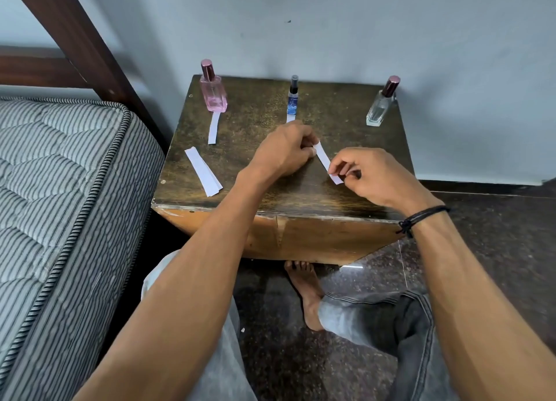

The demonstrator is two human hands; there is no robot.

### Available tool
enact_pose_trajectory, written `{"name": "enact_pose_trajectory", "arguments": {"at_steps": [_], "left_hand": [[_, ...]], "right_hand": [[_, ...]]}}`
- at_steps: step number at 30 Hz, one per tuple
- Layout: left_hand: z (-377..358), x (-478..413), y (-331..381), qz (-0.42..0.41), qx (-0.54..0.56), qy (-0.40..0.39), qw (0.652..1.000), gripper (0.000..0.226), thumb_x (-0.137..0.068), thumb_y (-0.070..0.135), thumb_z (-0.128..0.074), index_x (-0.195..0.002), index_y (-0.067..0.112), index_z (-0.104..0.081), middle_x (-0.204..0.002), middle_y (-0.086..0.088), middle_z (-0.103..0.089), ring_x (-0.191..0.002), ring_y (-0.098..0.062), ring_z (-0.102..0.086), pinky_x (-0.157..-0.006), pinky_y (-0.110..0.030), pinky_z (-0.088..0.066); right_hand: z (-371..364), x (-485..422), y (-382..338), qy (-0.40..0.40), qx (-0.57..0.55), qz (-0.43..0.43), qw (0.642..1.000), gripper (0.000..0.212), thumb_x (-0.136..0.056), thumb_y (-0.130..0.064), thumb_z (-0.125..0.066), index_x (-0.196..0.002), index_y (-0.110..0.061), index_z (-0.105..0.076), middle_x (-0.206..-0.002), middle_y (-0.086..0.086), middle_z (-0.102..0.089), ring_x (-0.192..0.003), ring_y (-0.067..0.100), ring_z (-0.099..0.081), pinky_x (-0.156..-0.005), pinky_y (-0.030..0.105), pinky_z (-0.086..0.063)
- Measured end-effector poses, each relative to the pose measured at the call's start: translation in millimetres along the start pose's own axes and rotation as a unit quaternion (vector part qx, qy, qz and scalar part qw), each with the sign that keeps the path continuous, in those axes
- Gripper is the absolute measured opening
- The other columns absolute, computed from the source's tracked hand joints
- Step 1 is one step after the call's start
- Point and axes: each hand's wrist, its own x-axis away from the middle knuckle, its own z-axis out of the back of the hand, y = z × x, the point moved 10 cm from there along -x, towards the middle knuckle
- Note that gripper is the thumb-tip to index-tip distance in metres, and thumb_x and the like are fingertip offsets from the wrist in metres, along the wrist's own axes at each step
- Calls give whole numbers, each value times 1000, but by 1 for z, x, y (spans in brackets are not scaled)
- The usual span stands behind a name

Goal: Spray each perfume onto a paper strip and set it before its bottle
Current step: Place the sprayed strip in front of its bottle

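**Third strip held at both ends, clear bottle unserved**

The paper strip [326,161] sits over the middle of the bench [346,127], slanting from 11 to 5 o'clock. The left grip [282,154] pinches its upper end and the right grip [370,178] pinches its lower end, so both are grasping the same strip. Holding it at both ends probably keeps the thin paper flat and steady. I cannot tell whether it touches the wood.

A pink bottle [213,93] stands at 11 o'clock and a slim blue bottle [292,104] at 12. Each has a strip lying just before it: one [214,128] below the pink, a second [291,118] partly hidden behind the left grip. This marks which scent is which.

The clear bottle [380,107] at 1 o'clock has none and its cap is on, so this strip is likely meant for it. Spare strips [203,172] lie at 8 o'clock, beside the mattress [60,175].
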Motion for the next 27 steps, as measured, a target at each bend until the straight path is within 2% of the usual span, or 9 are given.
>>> {"name": "enact_pose_trajectory", "arguments": {"at_steps": [5,11,13,16,18,20,23,25,27], "left_hand": [[1,-2,-1,7,-3,3,1000,16,-91,21,-69,-106,17,-73,-99,8,-58,-86,-9,-55,-83,-26,-47],[11,-1,-8,41,44,17,998,11,-92,23,-69,-101,22,-76,-94,6,-67,-82,-8,-59,-79,-25,-48],[13,-1,-12,53,60,21,997,9,-93,24,-69,-98,25,-76,-93,7,-68,-76,-2,-57,-75,-22,-47],[15,0,-16,55,68,24,996,8,-92,24,-69,-96,26,-76,-95,7,-70,-77,-3,-58,-77,-23,-48],[15,0,-16,50,65,23,996,8,-92,24,-69,-97,26,-76,-95,7,-70,-81,-6,-59,-79,-24,-47],[15,0,-16,45,62,22,997,9,-92,24,-69,-97,25,-77,-93,8,-69,-80,-6,-59,-79,-24,-47],[16,1,-17,42,67,24,997,9,-92,23,-69,-97,24,-77,-84,14,-65,-72,4,-55,-75,-22,-43],[18,1,-18,43,71,27,996,9,-92,23,-69,-96,24,-77,-82,18,-63,-72,6,-54,-74,-20,-42],[21,3,-20,44,70,28,996,9,-92,22,-68,-96,23,-77,-84,16,-64,-74,4,-55,-76,-22,-45]], "right_hand": [[9,-1,3,30,-24,-2,999,33,-92,6,-61,-99,-23,-74,-99,-8,-73,-94,3,-68,-90,32,-59],[43,-2,23,175,-72,-63,980,17,-92,-5,-67,-90,-21,-74,-89,-12,-71,-84,1,-66,-75,13,-48],[55,0,37,235,-88,-105,962,13,-93,-10,-68,-89,-21,-73,-92,-10,-71,-86,4,-65,-78,17,-49],[65,4,70,316,-139,-185,920,13,-87,-13,-68,-86,-25,-71,-92,-9,-71,-91,13,-68,-87,36,-57],[66,6,89,355,-204,-231,883,17,-80,-14,-71,-91,-28,-68,-94,-8,-71,-91,16,-69,-89,43,-58],[68,3,99,376,-254,-251,855,34,-78,-17,-78,-108,-25,-64,-108,-4,-69,-95,12,-67,-91,36,-57],[70,-11,102,373,-270,-237,856,57,-78,-25,-84,-128,-23,-55,-128,-5,-61,-106,3,-62,-96,23,-51],[66,-21,102,352,-276,-226,865,65,-78,-31,-85,-135,-25,-53,-135,-8,-59,-120,6,-60,-106,29,-49],[60,-30,102,333,-276,-218,875,66,-79,-35,-85,-137,-27,-54,-136,-10,-61,-123,6,-60,-109,32,-48]]}}
